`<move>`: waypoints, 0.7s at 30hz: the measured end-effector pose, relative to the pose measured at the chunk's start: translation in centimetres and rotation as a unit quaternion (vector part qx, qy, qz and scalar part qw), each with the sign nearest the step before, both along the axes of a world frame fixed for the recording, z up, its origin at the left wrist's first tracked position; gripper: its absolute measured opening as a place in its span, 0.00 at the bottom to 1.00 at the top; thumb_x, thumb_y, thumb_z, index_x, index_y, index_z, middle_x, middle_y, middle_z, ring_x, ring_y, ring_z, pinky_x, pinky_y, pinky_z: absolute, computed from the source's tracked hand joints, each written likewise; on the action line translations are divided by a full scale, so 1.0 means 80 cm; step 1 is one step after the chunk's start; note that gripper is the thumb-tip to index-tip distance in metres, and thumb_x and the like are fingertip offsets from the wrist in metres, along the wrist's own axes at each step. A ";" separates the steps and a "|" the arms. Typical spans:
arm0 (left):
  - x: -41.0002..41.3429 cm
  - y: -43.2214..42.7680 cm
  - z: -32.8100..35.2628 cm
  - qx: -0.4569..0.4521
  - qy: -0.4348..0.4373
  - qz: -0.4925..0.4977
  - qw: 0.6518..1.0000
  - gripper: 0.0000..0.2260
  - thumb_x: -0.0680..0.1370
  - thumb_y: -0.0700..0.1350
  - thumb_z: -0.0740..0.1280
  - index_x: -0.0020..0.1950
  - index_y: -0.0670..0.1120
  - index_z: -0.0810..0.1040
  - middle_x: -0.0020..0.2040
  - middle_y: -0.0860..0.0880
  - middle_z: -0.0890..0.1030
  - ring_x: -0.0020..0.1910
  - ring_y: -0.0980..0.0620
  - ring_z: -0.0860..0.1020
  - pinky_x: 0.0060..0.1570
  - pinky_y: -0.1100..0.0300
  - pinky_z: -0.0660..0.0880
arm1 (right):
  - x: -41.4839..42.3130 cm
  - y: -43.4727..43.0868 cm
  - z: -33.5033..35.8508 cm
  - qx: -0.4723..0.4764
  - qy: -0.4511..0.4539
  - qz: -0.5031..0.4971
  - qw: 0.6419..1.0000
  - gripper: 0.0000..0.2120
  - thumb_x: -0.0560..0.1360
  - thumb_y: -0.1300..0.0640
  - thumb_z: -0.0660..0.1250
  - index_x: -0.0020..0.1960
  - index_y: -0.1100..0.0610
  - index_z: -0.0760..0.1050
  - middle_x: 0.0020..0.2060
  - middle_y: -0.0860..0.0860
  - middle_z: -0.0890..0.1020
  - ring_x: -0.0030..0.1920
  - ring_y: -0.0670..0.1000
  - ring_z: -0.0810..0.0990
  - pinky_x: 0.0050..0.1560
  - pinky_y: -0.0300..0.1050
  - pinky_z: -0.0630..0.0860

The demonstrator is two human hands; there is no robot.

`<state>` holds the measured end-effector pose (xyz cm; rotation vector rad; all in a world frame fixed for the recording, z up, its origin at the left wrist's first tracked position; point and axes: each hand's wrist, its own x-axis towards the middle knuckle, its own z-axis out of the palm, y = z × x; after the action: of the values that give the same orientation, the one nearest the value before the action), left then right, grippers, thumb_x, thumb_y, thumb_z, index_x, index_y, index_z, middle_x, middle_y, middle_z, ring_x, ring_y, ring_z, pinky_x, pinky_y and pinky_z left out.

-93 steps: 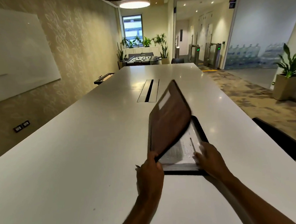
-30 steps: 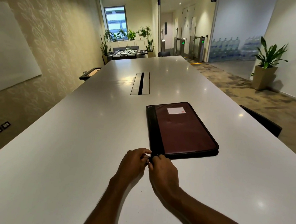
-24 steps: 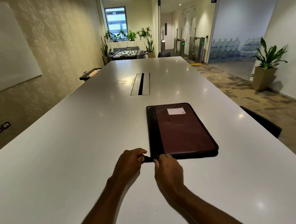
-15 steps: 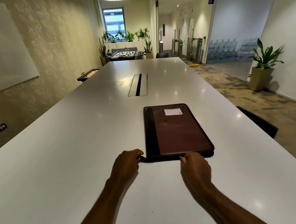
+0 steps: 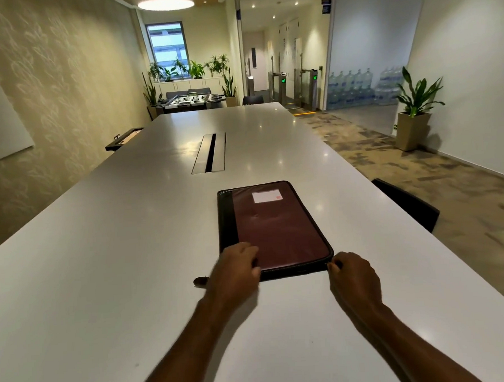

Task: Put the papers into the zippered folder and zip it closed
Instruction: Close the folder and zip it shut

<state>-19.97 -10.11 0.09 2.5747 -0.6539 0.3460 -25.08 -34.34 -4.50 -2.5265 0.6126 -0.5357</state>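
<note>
Folder (image 5: 279, 233) shut flat on the white table (image 5: 103, 271), no papers showing, left hand (image 5: 234, 269) pinning the near-left corner, right hand (image 5: 351, 276) pinching the zip pull at the near-right corner, probably two sides left to zip.

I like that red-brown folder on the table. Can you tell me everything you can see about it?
The zippered folder lies flat and closed on the white table. Its cover is dark reddish-brown, looking like leather, with a black strip down its left side, black edging and rounded corners. A small white label sits near the far end. The left hand presses on its near left corner, and the right hand pinches at the near right corner, where the zipper runs.
</note>
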 end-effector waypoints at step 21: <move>0.033 -0.127 -0.053 0.153 -0.020 -0.128 0.980 0.22 0.82 0.54 0.49 0.74 0.50 0.63 0.75 0.51 0.65 0.74 0.48 0.61 0.71 0.50 0.57 | 0.015 -0.034 0.001 -0.191 0.012 0.031 0.981 0.13 0.70 0.54 0.68 0.29 0.49 0.69 0.27 0.47 0.77 0.33 0.53 0.76 0.34 0.47 0.66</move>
<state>-17.35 -20.28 -4.12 2.7269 -1.1158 0.2264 -23.84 -37.08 -4.45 -2.9054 0.4721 -0.6531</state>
